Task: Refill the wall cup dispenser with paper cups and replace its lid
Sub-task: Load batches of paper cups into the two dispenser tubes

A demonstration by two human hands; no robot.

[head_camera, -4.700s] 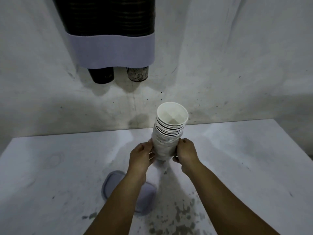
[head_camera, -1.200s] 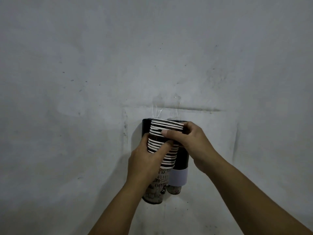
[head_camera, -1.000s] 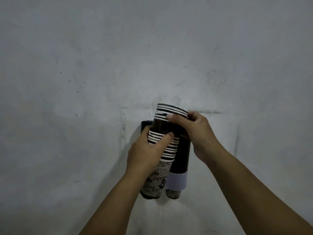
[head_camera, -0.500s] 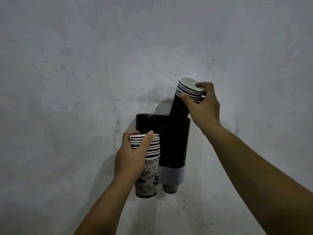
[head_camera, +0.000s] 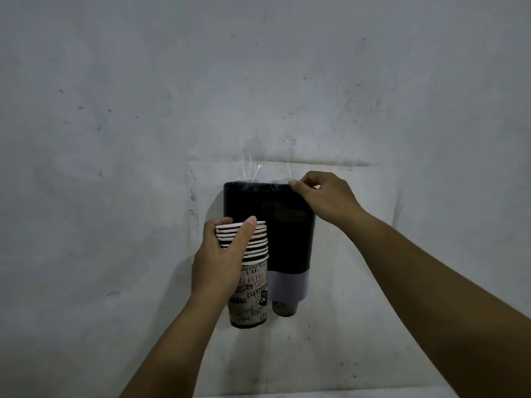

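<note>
A black cup dispenser point(head_camera: 290, 239) with a white band at its foot hangs on the wall, open at the top with no lid on it. One patterned cup point(head_camera: 284, 308) pokes out below its right side. My left hand point(head_camera: 218, 259) grips a stack of patterned paper cups point(head_camera: 253, 285) in front of the dispenser's left half, thumb across the white rims. My right hand point(head_camera: 327, 196) sits at the dispenser's top right corner, fingers curled over the rim. No cups show in that hand, and its fingertips are hidden. The lid is out of view.
The wall point(head_camera: 115, 139) is bare grey plaster with small marks. Clear tape point(head_camera: 253, 168) holds the dispenser's top to it. A pale strip of table edge point(head_camera: 316, 395) shows at the very bottom.
My right hand lifted the upper part of the stack away and lowered it into the dispenser's right side; those cups are now out of sight. My left hand keeps the other cups lower.
</note>
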